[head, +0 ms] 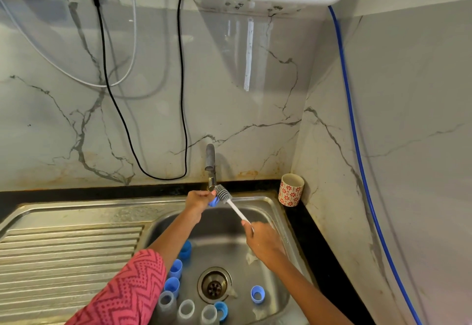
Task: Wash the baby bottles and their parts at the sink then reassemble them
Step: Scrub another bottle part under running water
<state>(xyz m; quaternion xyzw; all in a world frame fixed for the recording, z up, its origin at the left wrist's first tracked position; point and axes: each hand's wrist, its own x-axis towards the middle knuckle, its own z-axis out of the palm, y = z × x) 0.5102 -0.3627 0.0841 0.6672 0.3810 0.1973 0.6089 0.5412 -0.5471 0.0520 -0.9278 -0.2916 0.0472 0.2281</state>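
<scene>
Centre frame, under tap: left hand gripping blue cap; right hand holding brush, angled up-left, bristles touching cap.

My sleeve is showing pink zigzags; cup wearing red flowers on white; caps lying blue; wall showing grey-veined marble.

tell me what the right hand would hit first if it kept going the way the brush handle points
Probably the blue bottle part gripped in the left hand, just under the tap; the right hand aims the brush there. Depth is uncertain.
</scene>
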